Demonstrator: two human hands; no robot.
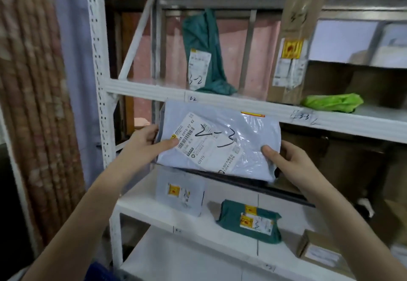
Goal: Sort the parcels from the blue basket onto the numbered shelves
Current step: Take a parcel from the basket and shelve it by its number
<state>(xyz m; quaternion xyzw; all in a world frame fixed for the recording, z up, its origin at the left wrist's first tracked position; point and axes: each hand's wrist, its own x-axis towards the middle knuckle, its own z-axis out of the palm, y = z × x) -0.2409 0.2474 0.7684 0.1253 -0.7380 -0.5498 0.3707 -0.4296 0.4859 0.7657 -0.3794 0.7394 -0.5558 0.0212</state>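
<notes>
I hold a flat pale grey parcel bag [248, 146] in front of the white shelving unit [141, 88]. Its white label carries the handwritten mark "2-3". My left hand [147, 141] grips its left edge with the thumb on the label. My right hand [286, 159] grips the lower right corner, thumb on top. A blue basket corner [99, 273] shows at the bottom left edge.
On the upper shelf stand a green bag [209, 44] marked 3-2, a tall cardboard box [293, 49] and a bright green bag [332, 102]. The shelf below holds a small grey parcel [179, 192], a dark green parcel [253, 221] and a cardboard box [319, 252]. A brown curtain hangs at the left.
</notes>
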